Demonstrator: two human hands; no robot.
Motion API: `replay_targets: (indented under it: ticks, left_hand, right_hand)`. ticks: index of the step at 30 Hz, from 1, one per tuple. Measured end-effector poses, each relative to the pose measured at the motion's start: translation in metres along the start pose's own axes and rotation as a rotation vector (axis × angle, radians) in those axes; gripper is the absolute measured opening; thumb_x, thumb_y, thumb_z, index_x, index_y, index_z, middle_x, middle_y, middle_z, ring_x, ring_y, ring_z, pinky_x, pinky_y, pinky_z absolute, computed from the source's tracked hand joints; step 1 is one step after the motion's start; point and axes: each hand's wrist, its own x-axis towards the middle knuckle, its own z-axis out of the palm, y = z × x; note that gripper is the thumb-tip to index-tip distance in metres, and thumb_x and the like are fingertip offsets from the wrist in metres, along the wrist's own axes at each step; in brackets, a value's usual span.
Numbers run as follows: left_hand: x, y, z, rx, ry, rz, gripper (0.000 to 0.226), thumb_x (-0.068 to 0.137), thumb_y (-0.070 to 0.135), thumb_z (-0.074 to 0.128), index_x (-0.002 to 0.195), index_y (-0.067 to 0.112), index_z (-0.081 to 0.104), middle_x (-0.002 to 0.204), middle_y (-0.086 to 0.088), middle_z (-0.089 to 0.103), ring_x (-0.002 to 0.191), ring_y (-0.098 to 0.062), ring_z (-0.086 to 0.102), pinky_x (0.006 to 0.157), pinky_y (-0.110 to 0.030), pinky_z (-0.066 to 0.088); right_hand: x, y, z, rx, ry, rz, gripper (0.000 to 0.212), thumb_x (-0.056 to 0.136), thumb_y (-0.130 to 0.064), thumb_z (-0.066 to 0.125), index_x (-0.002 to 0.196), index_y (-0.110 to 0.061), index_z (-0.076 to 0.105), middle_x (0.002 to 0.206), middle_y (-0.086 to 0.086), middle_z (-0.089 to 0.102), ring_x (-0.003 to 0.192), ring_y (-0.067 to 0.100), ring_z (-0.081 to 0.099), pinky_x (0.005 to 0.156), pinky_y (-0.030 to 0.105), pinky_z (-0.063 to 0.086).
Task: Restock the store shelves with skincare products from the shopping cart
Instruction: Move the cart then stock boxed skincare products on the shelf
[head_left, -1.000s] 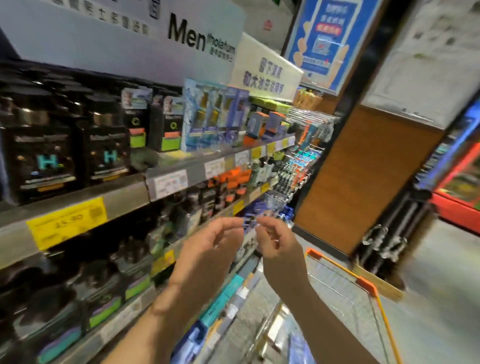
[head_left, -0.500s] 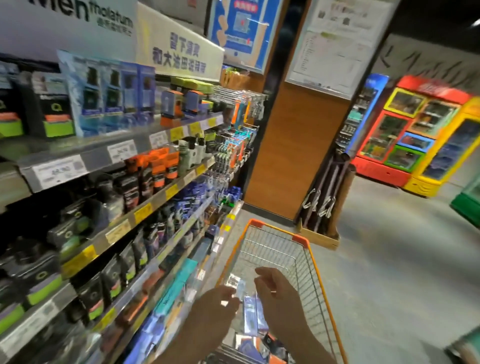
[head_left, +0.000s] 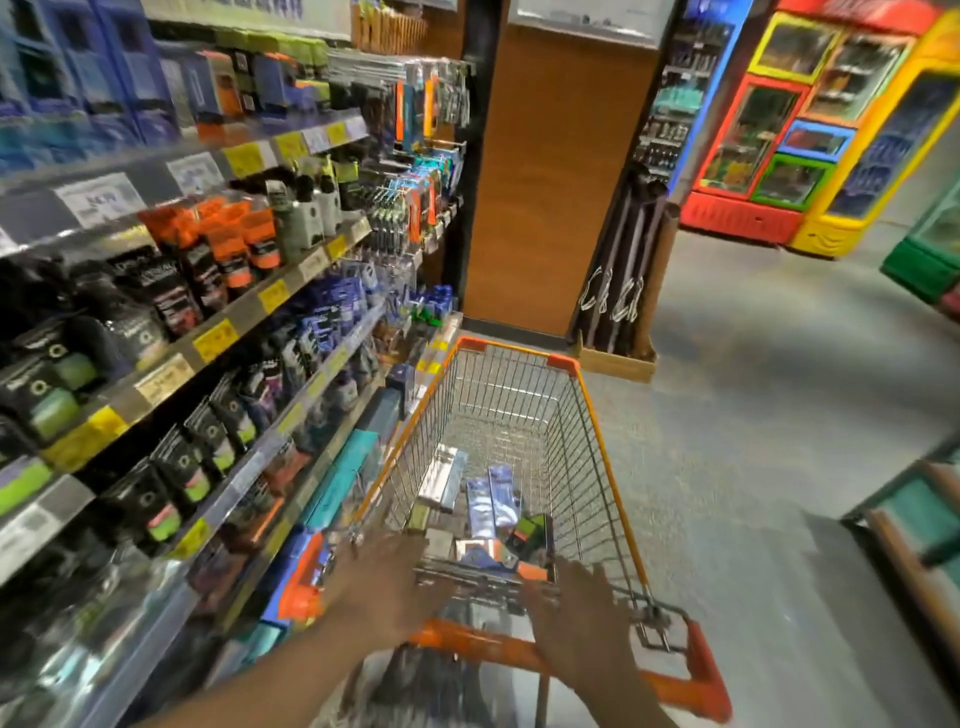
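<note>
A wire cart (head_left: 597, 415) with orange trim stands in a store aisle, close alongside the shelves (head_left: 249, 312) on its left. Its basket holds a small heap of skincare products, all gathered at the near end by the handle (head_left: 675, 680): a pale box (head_left: 441, 475) lies toward the left wall, two blue packs (head_left: 491, 501) rest side by side in the middle, and a dark pack with a green patch (head_left: 532, 535) sits against them on the right. More boxes (head_left: 483, 556), blurred, lie under the near edge. The far end of the basket shows bare wire.

Both of the person's hands reach over the orange handle toward the heap. The left hand (head_left: 384, 587) is spread, fingers relaxed, above the near-left corner of the basket and grips nothing. The right hand (head_left: 576, 613) is likewise spread with fingers extended above the near-right side, also holding nothing.

The shelves run in several tiers, each edge lined with yellow and white price tags (head_left: 215, 340). The upper tier carries blue boxes (head_left: 93, 93); the next holds orange-capped tubes (head_left: 234, 244) and grey bottles (head_left: 306, 218); lower tiers hold dark tubes with green bands (head_left: 197, 467) and blue packs. Hanging packs (head_left: 415, 104) fill the far end.

Beyond the cart stands a brown wooden pillar (head_left: 550, 182), and coloured coolers (head_left: 810, 130) line the far right across a grey floor (head_left: 779, 415).
</note>
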Motion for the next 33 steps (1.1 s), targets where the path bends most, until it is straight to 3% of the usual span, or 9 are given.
replay_targets:
  ticks: [3, 5, 10, 17, 20, 24, 29, 33]
  left_hand:
    - [-0.001, 0.0, 0.002, 0.056, -0.103, 0.021, 0.091, 0.082, 0.09, 0.021, 0.16, 0.046, 0.016, 0.17, 0.016, 0.011, 0.158, -0.019, 0.0, 0.122, -0.059, -0.009]
    - [-0.002, 0.002, 0.0, 0.049, -0.126, -0.001, 0.088, 0.083, 0.09, 0.019, 0.16, 0.047, 0.016, 0.17, 0.016, 0.009, 0.158, -0.019, 0.001, 0.123, -0.061, -0.007]
    - [0.002, 0.004, 0.001, 0.085, -0.123, -0.021, 0.08, 0.084, 0.082, 0.023, 0.157, 0.048, 0.025, 0.168, 0.018, 0.018, 0.155, -0.013, 0.017, 0.122, -0.059, 0.006]
    - [0.014, 0.007, -0.002, 0.105, -0.145, -0.021, 0.082, 0.078, 0.077, 0.02, 0.154, 0.049, 0.032, 0.166, 0.021, 0.022, 0.153, -0.017, 0.024, 0.117, -0.054, 0.02]
    - [0.014, 0.011, -0.01, 0.089, -0.125, -0.032, 0.071, 0.091, 0.068, 0.034, 0.157, 0.043, 0.031, 0.166, 0.017, 0.025, 0.152, -0.016, 0.025, 0.118, -0.051, 0.02]
    - [0.017, 0.014, -0.019, 0.077, -0.114, -0.014, 0.062, 0.092, 0.064, 0.038, 0.151, 0.042, 0.04, 0.162, 0.012, 0.034, 0.148, -0.018, 0.031, 0.118, -0.048, 0.023]
    - [0.033, 0.008, -0.023, 0.106, -0.16, 0.001, 0.073, 0.093, 0.071, 0.034, 0.158, 0.039, 0.03, 0.168, 0.007, 0.024, 0.153, -0.026, 0.024, 0.122, -0.056, 0.014]
    - [0.047, 0.004, -0.026, 0.088, -0.127, 0.016, 0.071, 0.091, 0.07, 0.031, 0.155, 0.038, 0.034, 0.165, 0.006, 0.03, 0.151, -0.024, 0.027, 0.121, -0.058, 0.01]
  right_hand:
    - [-0.003, -0.004, 0.001, -0.02, -0.062, -0.071, 0.083, 0.091, -0.083, 0.021, 0.161, -0.038, 0.021, 0.171, 0.0, 0.019, 0.159, 0.029, 0.009, 0.125, 0.061, 0.009]
    - [-0.003, -0.004, 0.002, -0.017, -0.123, -0.047, 0.085, 0.09, -0.086, 0.019, 0.161, -0.041, 0.016, 0.172, 0.002, 0.017, 0.159, 0.03, 0.006, 0.123, 0.065, 0.005]
    - [0.004, -0.004, 0.005, -0.047, -0.161, -0.044, 0.086, 0.089, -0.087, 0.017, 0.158, -0.038, 0.031, 0.169, 0.005, 0.027, 0.157, 0.034, 0.013, 0.12, 0.069, 0.007]
    - [0.014, -0.004, 0.002, -0.061, -0.144, -0.048, 0.082, 0.091, -0.083, 0.021, 0.157, -0.036, 0.034, 0.166, 0.006, 0.032, 0.155, 0.033, 0.018, 0.119, 0.069, 0.01]
    - [0.019, -0.006, 0.001, -0.061, -0.141, -0.044, 0.08, 0.092, -0.083, 0.022, 0.157, -0.037, 0.034, 0.166, 0.004, 0.033, 0.155, 0.032, 0.021, 0.119, 0.069, 0.012]
    - [0.028, -0.008, 0.002, -0.072, -0.129, -0.045, 0.079, 0.09, -0.083, 0.024, 0.154, -0.039, 0.036, 0.161, 0.003, 0.04, 0.151, 0.031, 0.028, 0.117, 0.068, 0.016]
    - [0.044, -0.009, 0.004, -0.042, -0.121, -0.027, 0.079, 0.084, -0.086, 0.026, 0.149, -0.044, 0.043, 0.153, 0.0, 0.049, 0.144, 0.028, 0.038, 0.115, 0.065, 0.027]
    - [0.058, -0.012, 0.001, -0.032, -0.137, -0.021, 0.079, 0.083, -0.085, 0.026, 0.148, -0.043, 0.044, 0.151, -0.003, 0.05, 0.142, 0.026, 0.04, 0.115, 0.063, 0.03]
